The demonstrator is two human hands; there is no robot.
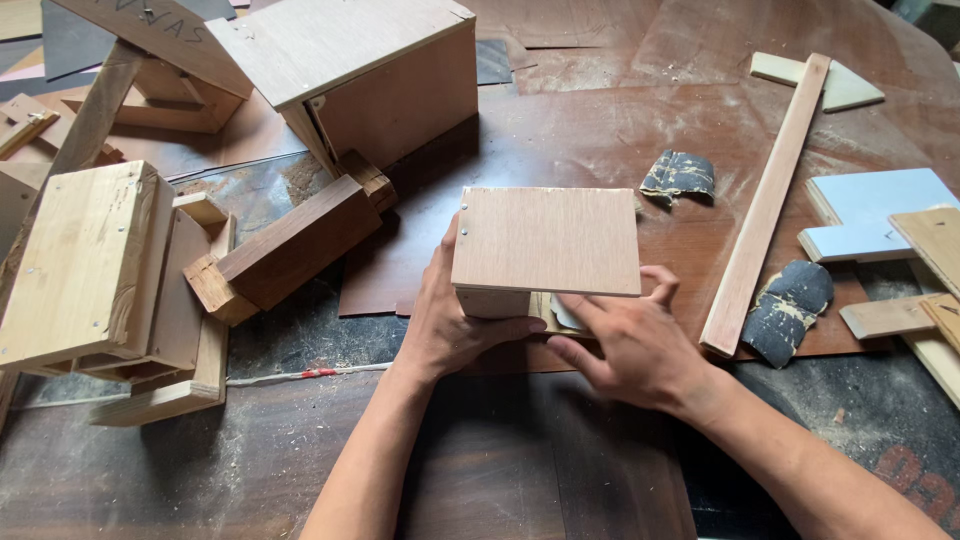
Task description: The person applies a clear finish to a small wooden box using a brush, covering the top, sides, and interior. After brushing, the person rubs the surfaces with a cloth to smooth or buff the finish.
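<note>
A small plywood box [545, 240] stands in the middle of the dusty table, its flat nailed top facing me. My left hand [450, 320] grips its left side, thumb against the left edge and fingers curled under the near face. My right hand [635, 345] is at the box's near right corner, fingers spread and reaching under the overhanging top, where a pale scrap of sandpaper [563, 316] shows. Whether the right hand pinches that scrap cannot be told.
A bigger plywood box [370, 70] stands behind, a dark wood block [300, 240] and a pale wooden assembly [90, 260] at left. A long slat [765, 205], worn sandpaper pieces [680, 175] [790, 305] and a light blue board [865, 210] lie at right.
</note>
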